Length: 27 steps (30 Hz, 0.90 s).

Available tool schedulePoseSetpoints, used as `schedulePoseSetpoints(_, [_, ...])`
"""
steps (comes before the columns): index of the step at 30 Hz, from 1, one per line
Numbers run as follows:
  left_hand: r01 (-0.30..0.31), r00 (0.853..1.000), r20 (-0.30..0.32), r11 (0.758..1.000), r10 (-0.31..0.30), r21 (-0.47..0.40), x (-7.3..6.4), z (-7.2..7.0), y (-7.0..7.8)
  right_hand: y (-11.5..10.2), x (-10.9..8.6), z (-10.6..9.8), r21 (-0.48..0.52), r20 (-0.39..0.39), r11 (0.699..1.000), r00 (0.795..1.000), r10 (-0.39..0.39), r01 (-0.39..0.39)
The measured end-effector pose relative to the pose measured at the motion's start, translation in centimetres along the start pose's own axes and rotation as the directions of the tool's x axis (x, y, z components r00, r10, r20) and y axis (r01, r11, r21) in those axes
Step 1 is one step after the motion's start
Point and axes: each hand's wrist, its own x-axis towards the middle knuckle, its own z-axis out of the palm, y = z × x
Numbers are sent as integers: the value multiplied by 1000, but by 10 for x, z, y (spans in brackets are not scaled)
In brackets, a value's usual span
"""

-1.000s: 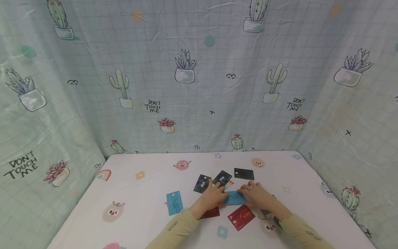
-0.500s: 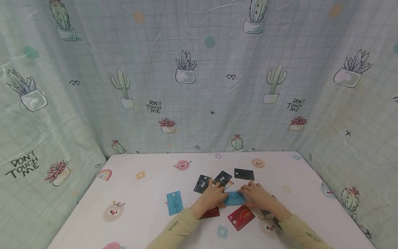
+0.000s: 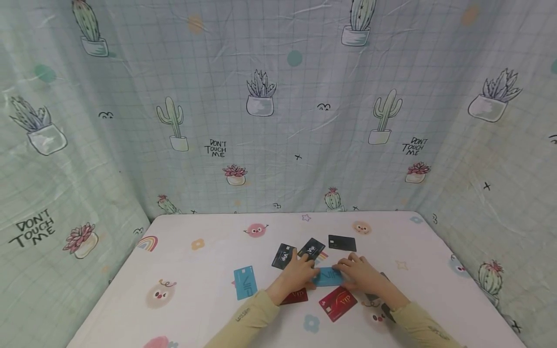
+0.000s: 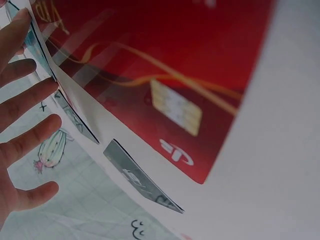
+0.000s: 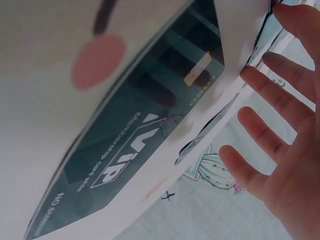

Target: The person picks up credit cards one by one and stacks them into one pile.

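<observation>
A person's left hand and right hand pinch a rectangular blue plastic card; uneven pressure could skew it.

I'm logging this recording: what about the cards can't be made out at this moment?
Head view: parts of the blue card, covered by the left hand and right hand.
Head view: part of the red card under the left wrist, hidden by that arm.
Head view: dark cards, mostly behind the right forearm.
Head view: print on the farthest black card, too small.
</observation>
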Motion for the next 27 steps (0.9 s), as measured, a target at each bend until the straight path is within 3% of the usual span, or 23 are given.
schedulePoseSetpoints(15, [10, 1000, 22, 1000, -9, -22, 1, 1, 0, -2, -3, -5, 1, -16, 1000, 1000, 15, -15])
schedulePoseSetpoints(27, [-13, 1000, -21, 999, 12, -52, -3, -5, -3, -3, -5, -10, 9, -20, 1000, 1000, 19, -18])
